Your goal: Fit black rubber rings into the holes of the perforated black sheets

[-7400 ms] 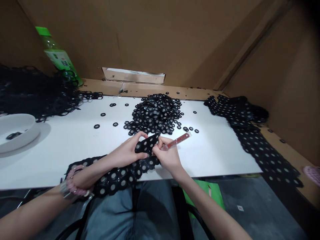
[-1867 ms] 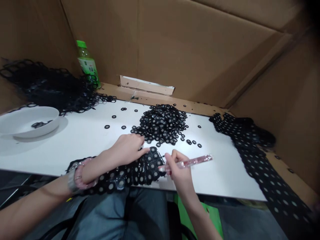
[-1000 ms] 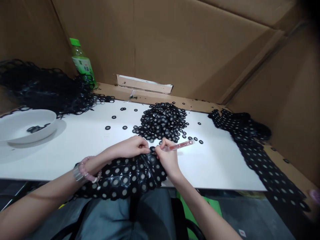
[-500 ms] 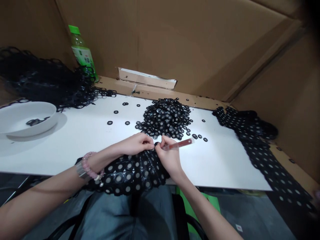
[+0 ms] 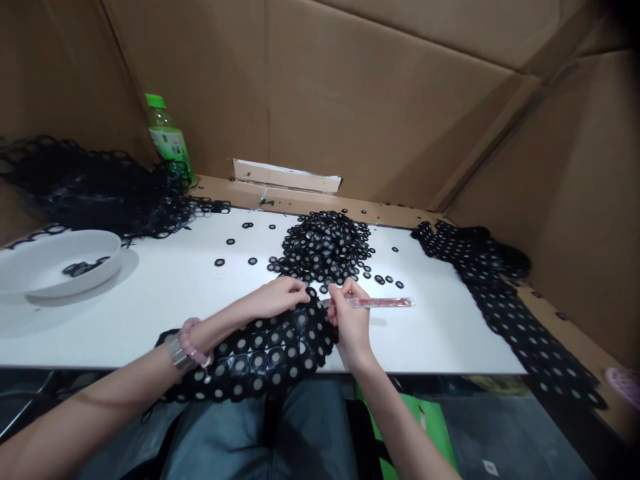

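Black disc-dotted sheet (image 5: 273, 363) drapes over the near edge of the white table (image 5: 435, 337), just short of a disc heap (image 5: 325, 243). I pinch its far edge in my left hand (image 5: 277, 298); my right hand (image 5: 354, 325) grips a slim red-handled tool (image 5: 385, 303).

Left forearm (image 5: 115, 398) — bracelet of round pink beads (image 5: 188, 339), some paler than others, small pale charm (image 5: 207, 377) dangling beneath; just beside it, toward elbow, broad silvery-grey band (image 5: 179, 353), smooth, slightly shiny. Left hand (image 5: 275, 299), right hand (image 5: 351, 319) and right forearm (image 5: 400, 423) bare. Legs — blue-grey trousers (image 5: 215, 433), denim-like, soft creases, lighter patches over thighs
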A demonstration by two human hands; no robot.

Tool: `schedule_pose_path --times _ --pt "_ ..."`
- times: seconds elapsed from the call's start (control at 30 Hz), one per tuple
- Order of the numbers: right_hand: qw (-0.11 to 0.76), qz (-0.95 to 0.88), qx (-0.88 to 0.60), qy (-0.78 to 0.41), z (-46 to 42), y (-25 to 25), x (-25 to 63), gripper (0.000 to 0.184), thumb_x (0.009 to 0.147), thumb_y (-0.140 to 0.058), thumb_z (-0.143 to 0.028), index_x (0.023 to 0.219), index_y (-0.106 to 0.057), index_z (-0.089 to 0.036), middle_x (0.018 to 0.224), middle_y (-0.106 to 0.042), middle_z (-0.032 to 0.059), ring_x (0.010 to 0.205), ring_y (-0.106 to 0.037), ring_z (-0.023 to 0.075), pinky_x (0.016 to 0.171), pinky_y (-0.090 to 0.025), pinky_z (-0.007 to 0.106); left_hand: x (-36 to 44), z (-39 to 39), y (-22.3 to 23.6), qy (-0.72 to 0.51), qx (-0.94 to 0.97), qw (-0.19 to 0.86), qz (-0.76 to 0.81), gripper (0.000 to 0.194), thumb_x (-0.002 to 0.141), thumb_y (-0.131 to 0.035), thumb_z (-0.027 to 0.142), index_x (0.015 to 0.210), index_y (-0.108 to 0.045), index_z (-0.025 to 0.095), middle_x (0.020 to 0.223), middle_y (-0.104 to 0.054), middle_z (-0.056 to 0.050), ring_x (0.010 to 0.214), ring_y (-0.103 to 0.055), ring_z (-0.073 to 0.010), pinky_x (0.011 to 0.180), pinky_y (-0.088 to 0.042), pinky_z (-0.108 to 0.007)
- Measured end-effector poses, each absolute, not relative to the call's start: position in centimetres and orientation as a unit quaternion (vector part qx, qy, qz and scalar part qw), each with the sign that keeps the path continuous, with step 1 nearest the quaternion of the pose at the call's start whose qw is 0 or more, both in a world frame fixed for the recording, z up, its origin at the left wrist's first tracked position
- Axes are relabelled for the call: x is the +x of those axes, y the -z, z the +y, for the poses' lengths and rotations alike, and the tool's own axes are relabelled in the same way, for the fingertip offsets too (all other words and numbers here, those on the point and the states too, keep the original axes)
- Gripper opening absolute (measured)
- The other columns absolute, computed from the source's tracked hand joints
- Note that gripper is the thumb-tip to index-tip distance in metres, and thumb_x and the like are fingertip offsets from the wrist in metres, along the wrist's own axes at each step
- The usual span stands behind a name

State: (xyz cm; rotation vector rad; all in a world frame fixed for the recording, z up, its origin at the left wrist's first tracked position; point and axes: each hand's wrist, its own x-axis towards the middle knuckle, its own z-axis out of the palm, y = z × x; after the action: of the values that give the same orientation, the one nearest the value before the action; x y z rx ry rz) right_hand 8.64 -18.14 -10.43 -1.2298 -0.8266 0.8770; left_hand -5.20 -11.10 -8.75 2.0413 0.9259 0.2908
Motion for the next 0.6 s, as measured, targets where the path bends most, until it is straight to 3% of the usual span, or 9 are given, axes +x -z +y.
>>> schedule_pose_path --times 0.2,0.43,0.6 --pt "0.620 -0.390 -0.560 -0.386 -19.24 11.27 8.93 0.035 0.078 -0.054 -0.032 0.054 -0.032 -0.021 0.036 -0.037 -0.0105 0.035 -0.039 0.0078 0.042 -0.036 0.020 -5.12 -11.27 9.44 -0.106 0.825 0.431 0.349 0.023 0.067 -0.059 0.037 0.068 -0.047 0.017 0.061 -0.043 0.005 0.057 -0.040 -0.0117 0.054 -0.032 -0.022" --pt "0.572 -0.444 -0.601 -0.339 -19.24 11.26 8.93 0.028 0.073 -0.050 -0.020 0.053 -0.031 -0.022 0.040 -0.037 -0.0090 0.037 -0.040 0.0087 0.040 -0.029 0.021 -5.52 -11.64 9.71 -0.141 0.832 0.404 0.352 0.021 0.068 -0.060 0.033 0.073 -0.046 0.017 0.061 -0.041 0.006 0.060 -0.039 -0.0116 0.057 -0.032 -0.021" --pt "0.560 -0.448 -0.614 -0.329 -19.27 11.26 8.92 0.025 0.070 -0.049 -0.017 0.053 -0.032 -0.022 0.042 -0.037 -0.0084 0.039 -0.041 0.0094 0.040 -0.029 0.021 -5.69 -12.13 9.65 -0.161 0.778 0.488 0.361 0.032 0.068 -0.061 0.030 0.092 -0.042 0.020 0.066 -0.052 0.006 0.062 -0.047 -0.0128 0.060 -0.036 -0.023"
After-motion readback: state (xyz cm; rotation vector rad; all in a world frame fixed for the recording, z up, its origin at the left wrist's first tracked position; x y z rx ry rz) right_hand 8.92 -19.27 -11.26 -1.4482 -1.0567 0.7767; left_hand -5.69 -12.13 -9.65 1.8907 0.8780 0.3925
